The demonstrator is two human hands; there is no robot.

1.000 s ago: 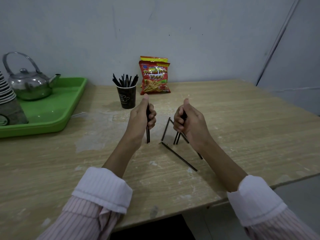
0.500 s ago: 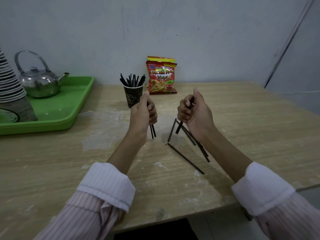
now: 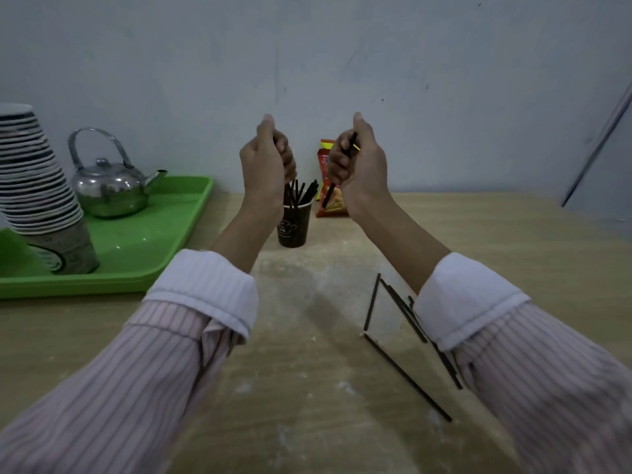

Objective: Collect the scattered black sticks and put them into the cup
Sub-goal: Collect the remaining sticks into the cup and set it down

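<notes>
Mid-frame, your left hand [image 3: 266, 162] and right hand [image 3: 355, 165] are fisted around sticks [image 3: 329, 195] raised over the cup [image 3: 294, 222], which already holds several, while loose sticks [image 3: 407, 378] lie lower right on the table [image 3: 307, 388].

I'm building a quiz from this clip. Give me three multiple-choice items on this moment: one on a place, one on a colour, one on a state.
1. Where does the kettle stand?
A on the tray
B on bare table
C on the snack bag

2. What colour is the tray?
A red
B green
C white

3. What is the right hand doing?
A lying flat
B gripping black sticks
C holding the cup

A: the kettle sits inside the tray's rim.
B: the tray is bright green.
B: sticks poke from the closed fist.
</notes>
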